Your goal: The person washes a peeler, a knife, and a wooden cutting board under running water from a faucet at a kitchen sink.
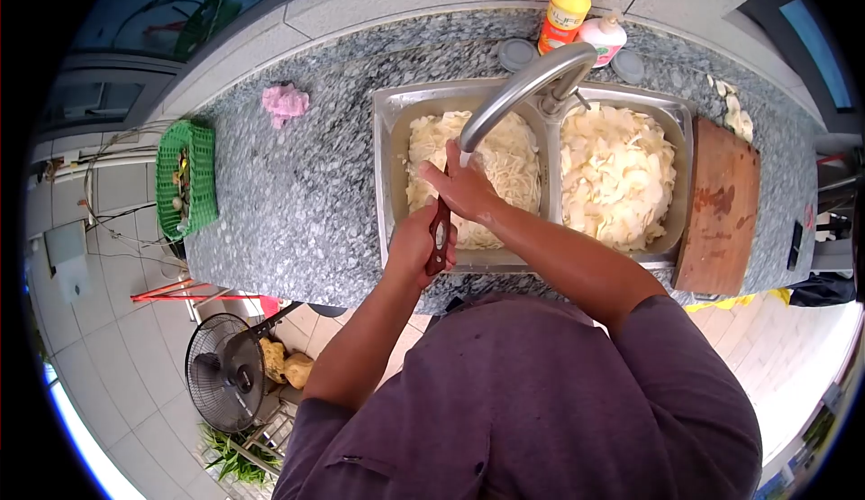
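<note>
While a person leans over 1 speckled counter (288,203), 1 steel sink (388,140) holds 2 basins: pale slices (617,176) heap the right, and finer pale pieces (514,180) fill the left. Smaller are 1 wooden board (718,212), 1 curved faucet (515,96), 1 green basket (204,189), 2 hands, 1 brown-handled tool (439,240), 2 bottles (566,12) and 1 pink cloth (285,103). Over the left basin's front, the left hand (414,240) is clamped around the handle; the right hand (462,188) rests at its upper end, its grip impossible to tell. Wide granite runs from the sink's left rim to the basket; the board meets the right rim. The tool's far end is hidden; the forearms cover part of the sink's front edge.
</note>
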Demonstrator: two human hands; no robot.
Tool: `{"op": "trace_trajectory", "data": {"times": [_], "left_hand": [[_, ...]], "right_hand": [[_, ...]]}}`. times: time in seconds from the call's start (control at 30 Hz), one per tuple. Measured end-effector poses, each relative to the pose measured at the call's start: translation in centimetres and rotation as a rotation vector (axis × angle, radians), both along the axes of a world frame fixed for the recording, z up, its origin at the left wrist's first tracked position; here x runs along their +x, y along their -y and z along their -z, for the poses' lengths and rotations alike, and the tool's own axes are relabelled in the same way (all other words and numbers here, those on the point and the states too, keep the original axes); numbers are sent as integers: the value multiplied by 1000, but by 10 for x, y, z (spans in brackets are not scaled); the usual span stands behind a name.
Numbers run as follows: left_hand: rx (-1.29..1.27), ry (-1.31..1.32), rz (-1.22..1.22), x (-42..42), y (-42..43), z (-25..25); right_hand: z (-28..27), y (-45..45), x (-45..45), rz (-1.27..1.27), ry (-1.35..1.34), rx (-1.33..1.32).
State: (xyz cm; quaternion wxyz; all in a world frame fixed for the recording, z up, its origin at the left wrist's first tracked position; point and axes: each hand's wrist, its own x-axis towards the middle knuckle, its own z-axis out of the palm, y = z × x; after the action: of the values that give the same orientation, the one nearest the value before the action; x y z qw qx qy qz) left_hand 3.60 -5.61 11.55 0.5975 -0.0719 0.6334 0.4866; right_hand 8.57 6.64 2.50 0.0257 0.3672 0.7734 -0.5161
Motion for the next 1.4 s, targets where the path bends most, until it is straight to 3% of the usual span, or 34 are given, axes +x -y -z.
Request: {"op": "trace_trajectory", "data": {"times": [0.17, 0.2, 0.27, 0.4, 0.57, 0.6, 0.7, 0.73, 0.87, 0.93, 0.97, 1.07, 1.1, 1.13, 1.17, 1.3, 1.4], "left_hand": [[45, -10, -69, 3, -1, 1], [37, -4, -60, 1, -1, 4], [26, 8, -43, -4, 0, 8], [-38, -9, 22, 10, -1, -10], [11, 31, -25, -1, -4, 24], [-2, 31, -43, -5, -5, 34], [77, 81, -144, -13, -3, 63], [124, 108, -185, -11, -12, 47], [13, 44, 37, 8, -11, 10], [4, 63, 16, 15, -8, 6], [2, 70, 8, 15, -7, 7], [-24, 64, -42, 7, -7, 14], [-33, 61, -66, 3, -8, 24], [-44, 60, -89, 0, -8, 31], [-101, 54, -101, -3, -6, 35], [-18, 96, -50, 4, 0, 12], [6, 117, -6, 9, -2, 2]], "right_hand": [[-13, 3, 1, 35, -63, -76], [-10, 12, -1, 38, -166, 57], [-3, 9, 5, 34, -165, -67], [19, -30, -1, 110, -66, -8], [14, 0, 3, 28, -61, 69], [-3, 6, 11, 11, -124, -201], [-19, 32, 25, -105, -175, -59], [-19, 33, 27, -92, -197, -79], [4, -14, 14, 117, -130, -113], [75, -40, -7, 26, 52, -6], [73, -48, -12, 4, 130, -6], [15, -21, 0, 103, -26, -93], [7, -6, -3, -50, 126, -69], [2, 11, 2, 48, -49, -200], [-2, 21, 9, -11, -23, -162], [23, 3, 15, 53, -39, -50], [23, -27, 8, 64, 127, 15]]}}
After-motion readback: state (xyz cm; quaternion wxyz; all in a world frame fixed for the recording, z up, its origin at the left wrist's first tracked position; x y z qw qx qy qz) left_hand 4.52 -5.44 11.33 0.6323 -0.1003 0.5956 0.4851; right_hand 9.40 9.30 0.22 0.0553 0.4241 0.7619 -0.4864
